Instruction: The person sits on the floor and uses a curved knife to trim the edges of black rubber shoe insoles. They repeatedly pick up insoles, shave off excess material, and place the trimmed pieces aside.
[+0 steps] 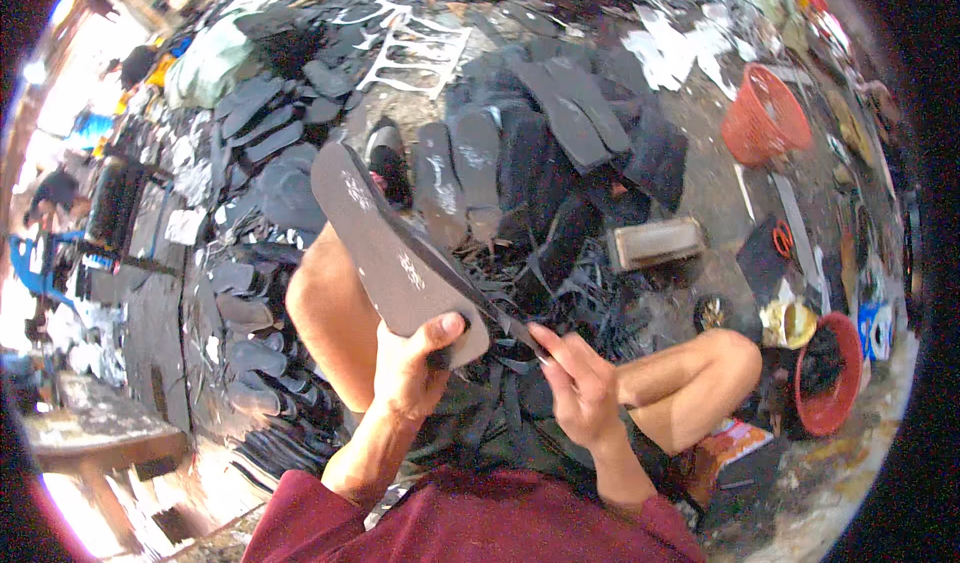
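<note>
My left hand (408,371) grips the heel end of a long grey-brown sandal sole (385,253), thumb on its upper face. The sole slants up to the left, over my bent knee, and carries pale printed marks. Close to its right edge, my right hand (582,383) is closed, thumb and fingers pinching a thin dark piece (518,333). This piece runs up to the sole's edge; whether it is a blade or a cut strip I cannot tell. Below, dark trimmings (575,298) lie heaped on the ground between my knees.
Flat dark soles (437,178) lie ahead, beside a pale rectangular block (657,244). Stacked soles (262,123) and shoe-shaped pieces (255,356) crowd the left. Red baskets (765,123), (853,398) and orange-handled scissors (782,239) are on the right. A wooden bench (110,443) stands lower left.
</note>
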The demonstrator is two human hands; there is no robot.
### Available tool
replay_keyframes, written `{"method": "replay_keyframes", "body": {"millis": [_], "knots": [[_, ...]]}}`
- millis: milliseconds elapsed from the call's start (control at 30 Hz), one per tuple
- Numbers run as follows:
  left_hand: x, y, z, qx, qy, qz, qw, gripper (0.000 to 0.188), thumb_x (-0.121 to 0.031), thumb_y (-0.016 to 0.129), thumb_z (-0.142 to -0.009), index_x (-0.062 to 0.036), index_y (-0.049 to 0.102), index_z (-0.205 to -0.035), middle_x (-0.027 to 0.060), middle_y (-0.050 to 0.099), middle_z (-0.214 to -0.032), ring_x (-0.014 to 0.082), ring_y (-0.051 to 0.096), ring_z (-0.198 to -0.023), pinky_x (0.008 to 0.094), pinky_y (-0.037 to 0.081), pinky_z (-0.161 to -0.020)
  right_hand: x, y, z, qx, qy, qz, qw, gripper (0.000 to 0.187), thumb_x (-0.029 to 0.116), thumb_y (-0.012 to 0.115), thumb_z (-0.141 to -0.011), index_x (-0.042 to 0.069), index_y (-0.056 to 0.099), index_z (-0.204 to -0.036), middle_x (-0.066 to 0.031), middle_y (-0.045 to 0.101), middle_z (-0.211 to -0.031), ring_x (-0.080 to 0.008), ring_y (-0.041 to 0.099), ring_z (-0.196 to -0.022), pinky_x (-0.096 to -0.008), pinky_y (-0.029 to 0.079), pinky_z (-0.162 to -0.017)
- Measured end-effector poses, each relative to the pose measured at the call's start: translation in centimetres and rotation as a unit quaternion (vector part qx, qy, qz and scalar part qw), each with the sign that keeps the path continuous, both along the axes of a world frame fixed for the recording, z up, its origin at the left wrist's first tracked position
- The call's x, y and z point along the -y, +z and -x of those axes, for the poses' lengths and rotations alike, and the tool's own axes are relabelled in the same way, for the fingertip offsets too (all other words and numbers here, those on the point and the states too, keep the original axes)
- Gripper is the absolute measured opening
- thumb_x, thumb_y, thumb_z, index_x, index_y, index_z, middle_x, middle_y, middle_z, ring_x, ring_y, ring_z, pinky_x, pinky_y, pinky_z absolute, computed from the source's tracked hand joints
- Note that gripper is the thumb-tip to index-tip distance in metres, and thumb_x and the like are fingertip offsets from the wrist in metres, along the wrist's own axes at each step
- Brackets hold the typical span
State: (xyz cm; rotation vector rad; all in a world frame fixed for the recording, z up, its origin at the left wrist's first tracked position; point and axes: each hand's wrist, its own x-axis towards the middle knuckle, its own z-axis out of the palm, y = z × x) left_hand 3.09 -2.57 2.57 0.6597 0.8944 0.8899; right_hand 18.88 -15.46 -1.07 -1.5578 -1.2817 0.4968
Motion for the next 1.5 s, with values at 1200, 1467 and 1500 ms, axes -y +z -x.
{"method": "replay_keyframes", "body": {"millis": [1200, 1467, 1500], "knots": [[8.2, -10.0, 44.4, -0.732, 0.451, -0.001, 0.510, 0.060, -0.020, 0.072, -0.073, -0.0014, 0.062, -0.129, 0.0237, 0.062, -0.128, 0.0368, 0.058, -0.121, 0.0413, 0.043, -0.106, -9.6, -6.4, -4.7, -0.474, -0.244, 0.062, 0.844, 0.040, 0.032, 0.067, -0.095, 0.012, 0.059, -0.128, -0.0014, 0.060, -0.092, -0.0103, 0.052, -0.070, -0.0269, 0.044, -0.060], [14.7, -19.2, 53.8, -0.826, 0.237, 0.219, 0.462, 0.071, -0.045, 0.063, -0.085, -0.0088, 0.050, -0.145, 0.0264, 0.059, -0.134, 0.0445, 0.050, -0.130, 0.0489, 0.036, -0.111, -12.2, -15.8, -7.1, -0.458, -0.285, 0.120, 0.833, 0.031, 0.029, 0.070, -0.092, 0.011, 0.058, -0.114, -0.0032, 0.061, -0.096, -0.0139, 0.055, -0.075, -0.0299, 0.046, -0.062], [16.8, -18.7, 57.0, -0.866, 0.202, 0.215, 0.404, 0.065, -0.048, 0.059, -0.088, -0.0071, 0.052, -0.139, 0.0259, 0.062, -0.128, 0.0449, 0.056, -0.122, 0.0541, 0.042, -0.103, -12.2, -17.5, -6.6, -0.463, -0.283, 0.126, 0.831, 0.031, 0.027, 0.069, -0.092, 0.010, 0.058, -0.114, -0.0035, 0.061, -0.096, -0.0142, 0.056, -0.076, -0.0301, 0.047, -0.063]]}}
